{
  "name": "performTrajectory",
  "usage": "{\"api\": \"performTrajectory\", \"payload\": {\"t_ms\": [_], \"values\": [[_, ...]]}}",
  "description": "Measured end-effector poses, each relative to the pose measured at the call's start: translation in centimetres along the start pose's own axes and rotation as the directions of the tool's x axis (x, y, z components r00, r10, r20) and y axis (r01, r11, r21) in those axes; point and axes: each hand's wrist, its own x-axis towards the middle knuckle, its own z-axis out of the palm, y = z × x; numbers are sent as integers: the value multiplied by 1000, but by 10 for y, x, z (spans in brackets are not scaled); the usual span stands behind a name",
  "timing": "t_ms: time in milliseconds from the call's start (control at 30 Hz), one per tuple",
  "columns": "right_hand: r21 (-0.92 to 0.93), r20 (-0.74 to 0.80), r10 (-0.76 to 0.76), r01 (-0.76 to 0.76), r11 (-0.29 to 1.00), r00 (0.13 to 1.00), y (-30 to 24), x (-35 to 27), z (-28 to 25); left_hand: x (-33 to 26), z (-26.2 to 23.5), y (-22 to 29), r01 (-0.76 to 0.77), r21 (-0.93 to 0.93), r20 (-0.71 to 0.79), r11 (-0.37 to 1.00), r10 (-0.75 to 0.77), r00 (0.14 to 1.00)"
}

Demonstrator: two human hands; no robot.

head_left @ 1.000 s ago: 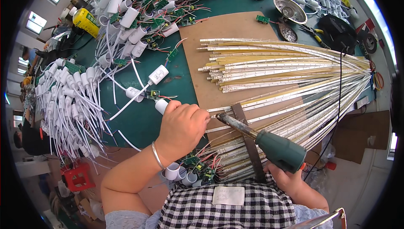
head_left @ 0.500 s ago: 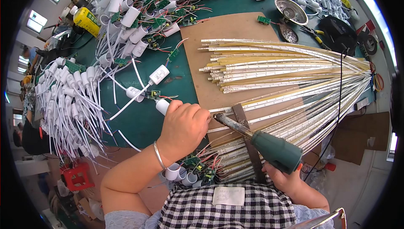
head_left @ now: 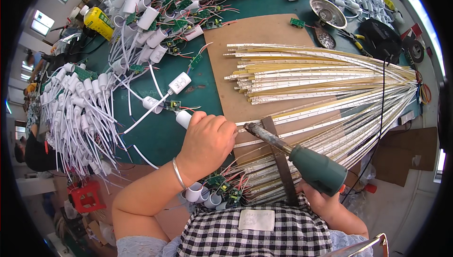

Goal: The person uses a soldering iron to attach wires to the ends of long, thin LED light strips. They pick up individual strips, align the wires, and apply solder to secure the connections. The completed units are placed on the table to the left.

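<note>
Strip ends point(head_left: 245, 126) of thin, flexible LED tape lie on the brown board point(head_left: 245, 40), just beside the left hand point(head_left: 207, 141). The tape looks light and limp and probably kinks easily; hold it flat near the end. The left hand is closed over the strip end and a white cylindrical housing point(head_left: 183, 118). The right hand point(head_left: 321, 200) is wrapped around the green handle of a soldering iron point(head_left: 302, 160), whose tip sits at the strip end. Loose white housings point(head_left: 80, 110) and green circuit boards point(head_left: 222, 186) lie around on the green mat point(head_left: 160, 134).
</note>
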Motion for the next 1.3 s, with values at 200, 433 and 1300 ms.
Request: {"api": "performTrajectory", "payload": {"t_ms": [200,433,1300], "values": [[72,-44,-11,14,997,999,-2,-3,-5,1,-1,1,10,8,35,1000,-10,999],[50,-31,7,-6,999,999,6,-7,-6,1,-1,4,12,9,32,1000,-12,999],[-9,115,-176,178,984,978,19,-7,-19,-5,-34,-13,-332,-72,225,940,340,913]]}}
